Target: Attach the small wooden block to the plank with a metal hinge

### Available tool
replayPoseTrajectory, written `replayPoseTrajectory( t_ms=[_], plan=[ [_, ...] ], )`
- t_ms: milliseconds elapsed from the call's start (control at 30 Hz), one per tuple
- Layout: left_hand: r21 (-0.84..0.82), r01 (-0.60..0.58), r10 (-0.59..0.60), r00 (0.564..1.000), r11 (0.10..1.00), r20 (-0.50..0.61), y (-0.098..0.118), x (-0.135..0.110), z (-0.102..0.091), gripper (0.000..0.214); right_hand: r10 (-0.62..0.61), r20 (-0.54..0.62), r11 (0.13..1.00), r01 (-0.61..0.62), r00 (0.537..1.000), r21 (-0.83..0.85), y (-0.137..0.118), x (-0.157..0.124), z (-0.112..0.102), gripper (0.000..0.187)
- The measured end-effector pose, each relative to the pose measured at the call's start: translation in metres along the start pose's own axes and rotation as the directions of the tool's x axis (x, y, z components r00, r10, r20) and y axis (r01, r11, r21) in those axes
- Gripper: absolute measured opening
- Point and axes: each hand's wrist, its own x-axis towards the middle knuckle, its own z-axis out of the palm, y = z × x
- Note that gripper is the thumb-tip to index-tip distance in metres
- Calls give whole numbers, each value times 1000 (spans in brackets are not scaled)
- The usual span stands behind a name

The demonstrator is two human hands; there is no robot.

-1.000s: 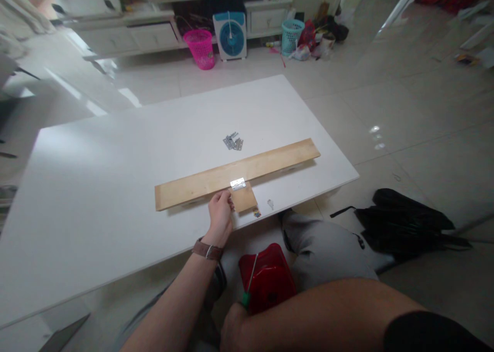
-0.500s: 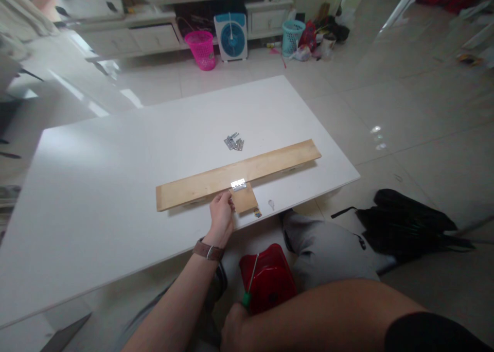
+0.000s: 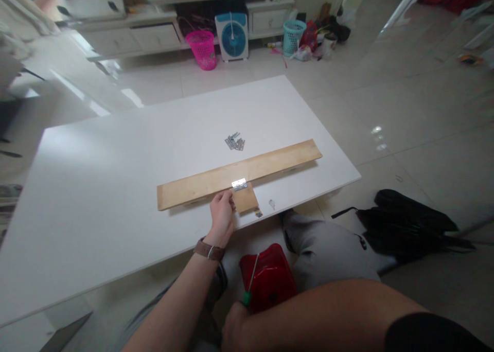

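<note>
On the white table lies a long wooden board (image 3: 204,182), slightly raised off the surface. A small square wooden piece (image 3: 246,200) butts against its near edge, and a silver metal hinge (image 3: 239,184) bridges the two. My left hand (image 3: 221,208) grips the left edge of the small piece with thumb and fingers closed. Low in front of my body, my right hand (image 3: 233,323) is wrapped round a screwdriver (image 3: 247,295) with a green handle, its shaft pointing up. Several hinges and screws (image 3: 235,142) sit in a pile beyond the board.
Near the table's (image 3: 96,187) front edge are a small clear item (image 3: 272,204) and a small yellow-and-dark bit (image 3: 258,213). A red stool (image 3: 274,275) stands below. A black bag (image 3: 409,223) lies on the floor at right. A pink basket (image 3: 203,51) and a fan (image 3: 232,38) stand behind.
</note>
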Motion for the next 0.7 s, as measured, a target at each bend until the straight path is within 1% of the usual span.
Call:
replayPoseTrajectory(
  t_ms=[67, 100, 200, 300, 400, 467, 533, 567, 633, 700],
  plan=[
    [-6, 7, -7, 1000, 1000, -12, 2, -1, 1, 21, -57, 96, 995, 64, 994, -73, 0, -2, -2, 19],
    [-8, 10, -10, 1000, 1000, -18, 2, -2, 1, 20, -62, 131, 992, 75, 989, -99, 0, -3, -3, 23],
    [-9, 16, -17, 1000, 1000, -20, 4, -3, 2, 20, -26, 162, 991, 47, 986, -127, -1, -6, -7, 28],
    [-4, 19, -19, 1000, 1000, -11, 4, -2, 2, 20, -28, 164, 992, 47, 986, -113, -1, -9, -9, 30],
    [-5, 18, -18, 1000, 1000, -16, 4, -1, 1, 19, -27, 146, 994, 42, 989, -104, -1, -8, -7, 33],
    [-8, 19, -19, 1000, 1000, -17, 3, 0, 1, 17, -9, 124, 995, 21, 992, -96, -1, -3, -2, 29],
    [-7, 18, -18, 1000, 1000, -20, 3, 1, 1, 16, -1, 72, 997, 7, 997, -80, -1, 5, 5, 20],
    [-7, 17, -17, 1000, 1000, -20, 3, 1, 1, 15, 1, 41, 997, 2, 999, -75, 0, 9, 8, 19],
    [-8, 17, -17, 1000, 1000, -24, 3, 1, 1, 15, 4, 6, 997, -4, 1000, -71, 0, 18, 16, 23],
    [-15, 22, -23, 999, 1000, -28, 4, 1, 1, 15, -23, -54, 997, 20, 998, -69, 1, 24, 22, 24]
  ],
)
